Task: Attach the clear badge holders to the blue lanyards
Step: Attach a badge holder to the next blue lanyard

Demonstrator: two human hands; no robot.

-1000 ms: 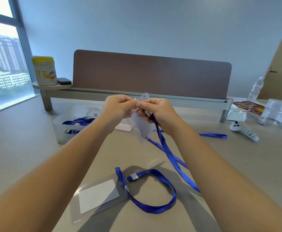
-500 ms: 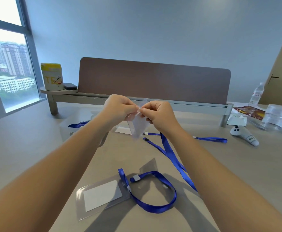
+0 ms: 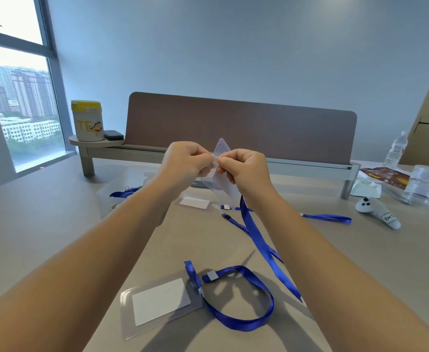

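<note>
Both hands are raised above the table's middle, pinching together at the top edge of a clear badge holder [image 3: 221, 182]. My left hand [image 3: 185, 162] grips the holder's edge. My right hand [image 3: 245, 166] pinches the clip end of a blue lanyard [image 3: 261, 242], whose strap hangs down to the table. The clip itself is hidden between the fingers. Near the front lies a second clear badge holder [image 3: 157, 304] with a white card inside, joined to a looped blue lanyard [image 3: 243, 318]. Another blue lanyard [image 3: 327, 217] lies further back on the right.
A translucent bin [image 3: 104, 196] with more lanyards stands at the left, partly behind my left arm. A white card [image 3: 194, 202] lies behind the hands. A white controller [image 3: 377, 212], water bottle [image 3: 396, 148] and clear containers [image 3: 427, 185] are at the right. A shelf [image 3: 310, 168] with a divider panel runs along the back.
The view has tilted upward, so the hands sit lower in frame. The held badge holder has turned, its punched corner now sticking up between my hands. Fingers keep working at its top edge.
</note>
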